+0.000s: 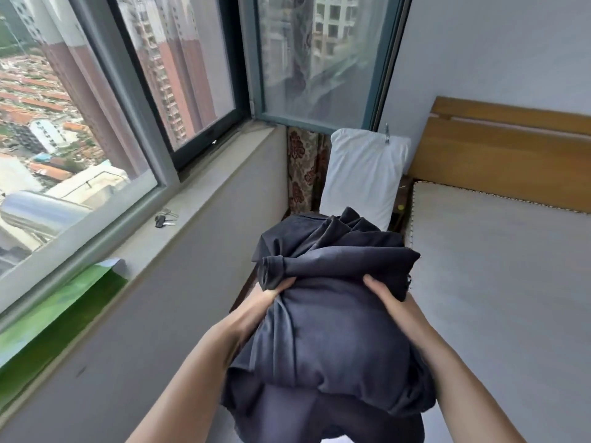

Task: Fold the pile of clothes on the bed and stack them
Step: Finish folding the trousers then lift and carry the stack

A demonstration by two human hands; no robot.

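head view: the left hand (pixel 271 294) and the right hand (pixel 388 290) each grip one side of a bundle of dark clothes (pixel 326 314), fingers buried in the cloth, thumbs on top. the bundle is carried in the air in front of the person, above the gap between the window sill (pixel 192 215) and the bed (pixel 499 282), not resting on the mattress. to do this step well, lower the bundle onto the bare mattress, release both grips only once it rests there, then draw out one garment at a time. the cloth is dark grey-blue, soft and heavily creased; several layers overlap, a rolled hem sits by the left thumb, and loose folds hang below the forearms. how many garments it holds cannot be told. a white pillow (pixel 364 174) leans upright beyond it.
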